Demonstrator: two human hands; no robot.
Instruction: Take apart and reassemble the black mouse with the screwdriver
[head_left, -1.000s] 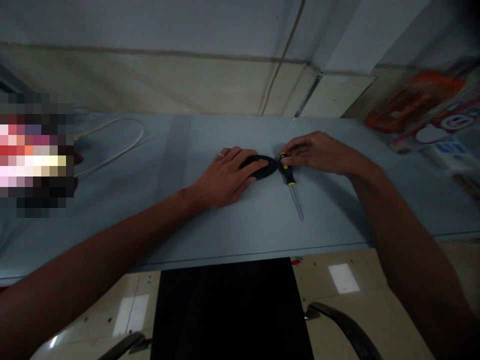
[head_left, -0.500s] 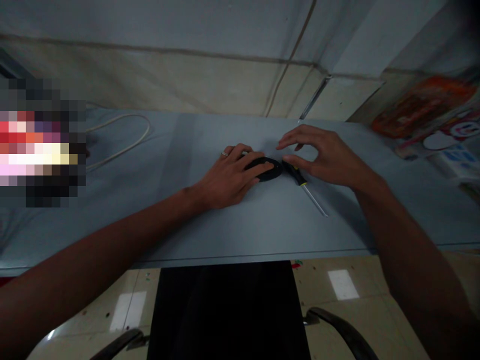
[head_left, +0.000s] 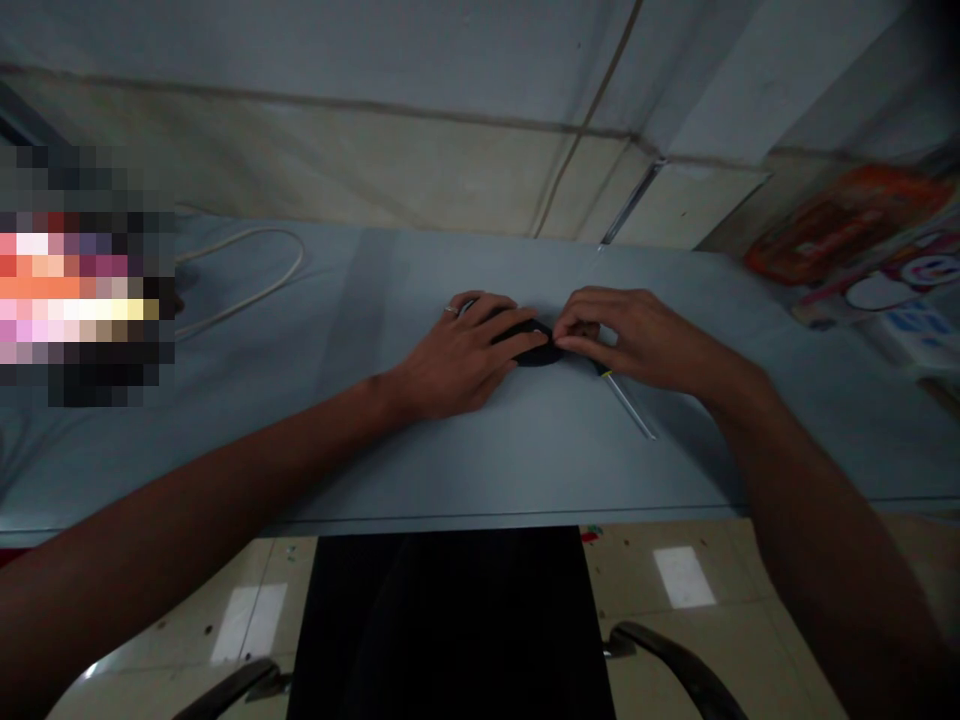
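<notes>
My left hand (head_left: 469,350), with a ring on one finger, lies over a black oval object (head_left: 540,356) on the table and grips it. The object resembles a computer mouse, but the fingers cover much of it. At its right end, the thumb and fingertips of my right hand (head_left: 626,335) are pinched together. Whatever they hold, if anything, is too small to make out. A screwdriver (head_left: 630,405) with a black and yellow handle lies beneath my right hand; its handle is mostly hidden and its metal shaft points toward the near edge.
The grey table (head_left: 450,470) runs along a tiled wall (head_left: 337,160). A pale cable (head_left: 296,265) loops at the left beside a blurred-out area. Orange packaging (head_left: 840,225) and a white and blue pack (head_left: 919,325) are at the right. Chair armrests (head_left: 675,665) show below.
My right hand has lowered and moved slightly left, its open fingers closing into a pinch at the object's right end. My left hand stays on the object.
</notes>
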